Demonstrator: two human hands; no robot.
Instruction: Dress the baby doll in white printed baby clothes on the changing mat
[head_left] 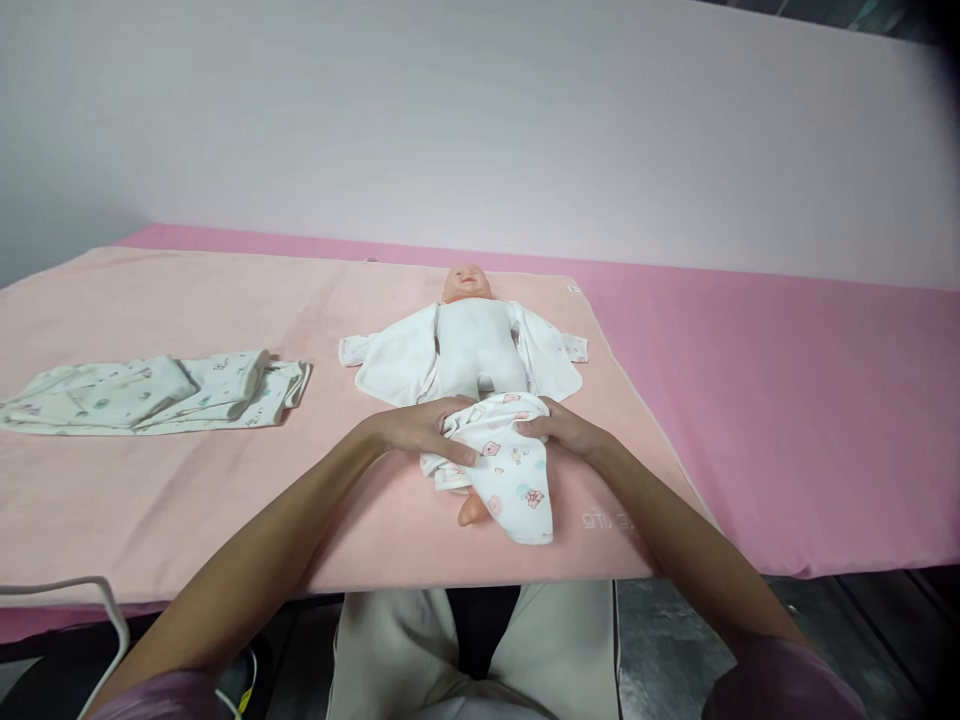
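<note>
A baby doll lies on its back, head away from me, its white cloth body showing. An open white baby shirt spreads out on both sides of it. Over the doll's legs are small white baby pants printed with pink and teal figures. My left hand grips the pants' left side, thumb on top. At the other side my right hand pinches the same fabric. One doll foot pokes out below; the rest of the legs is mostly hidden by the cloth.
Folded printed cloth lies to the left on the peach mat. The mat rests on a pink table cover. A pale wall stands behind. At the lower left is a bent white tube or rail.
</note>
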